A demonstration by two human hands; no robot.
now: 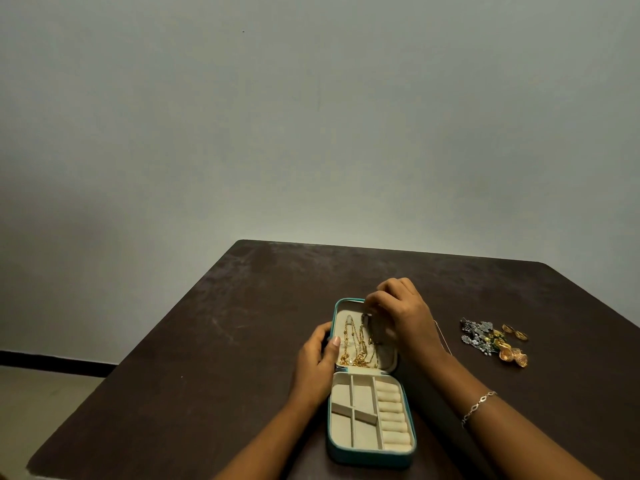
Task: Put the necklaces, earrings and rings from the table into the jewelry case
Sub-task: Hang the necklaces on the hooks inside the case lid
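Necklace step: left hand [313, 358] grips case [370, 459], right hand's [405, 317] fingers [375, 301] pinch chain [356, 341]; next, grab earrings [491, 341] on right.

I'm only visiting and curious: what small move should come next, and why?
Probably the right hand finishes hooking the dark chain it seems to pinch at the top of the case lid, since the left hand grips that lid and gold necklaces hang there.
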